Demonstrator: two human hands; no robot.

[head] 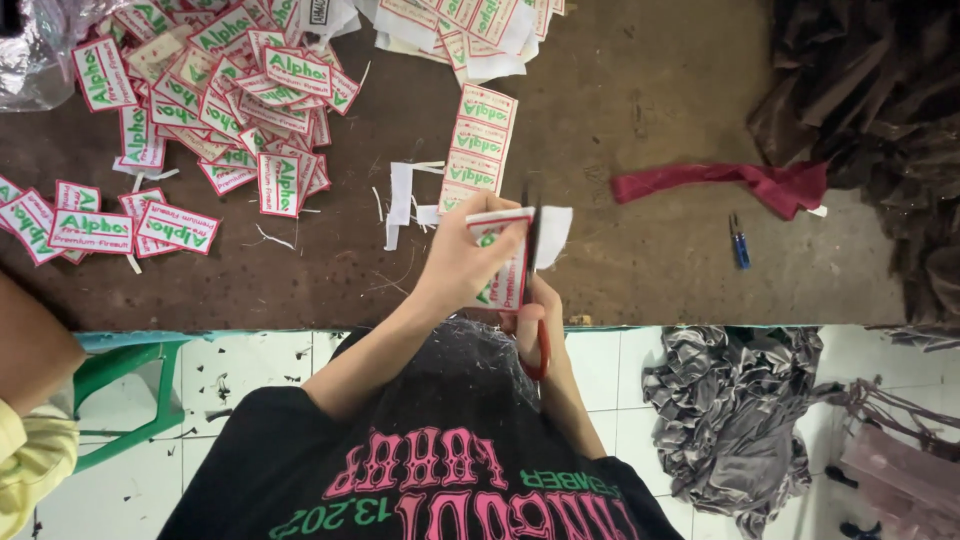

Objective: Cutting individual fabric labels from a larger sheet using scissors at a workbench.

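**Item: label strip, being cut.**
- Left hand [462, 262]: clenched on a printed label strip [507, 268], white with red border and green lettering. It is holding the strip just above the near edge of the tabletop [650, 100].
- Right hand [548, 318]: gripping red-handled scissors [534, 245], with the blades lying against the strip's right side.
- Step in hand, as judged: one label is being parted from the strip. The cut is calling for blades kept on the border line between labels, with the left fingers staying clear of them.

**Surroundings.**
- An uncut strip [478, 145] is lying just beyond the hands, with white offcuts [400, 195] beside it.
- A heap of cut labels [230, 90] is spreading over the far left.
- A red cloth [730, 182] and a small blue tool [740, 245] are lying to the right, well apart from the hands.
- Dark fabric [870, 100] is crowding the right edge.
- Bare brown surface between the hands and the red cloth is giving open room.

**Off the tabletop.**
- A green stool [130, 375] and another person's yellow sleeve [30, 450] are showing at the lower left.
- Grey fabric [730, 410] is lying on the tiled floor.
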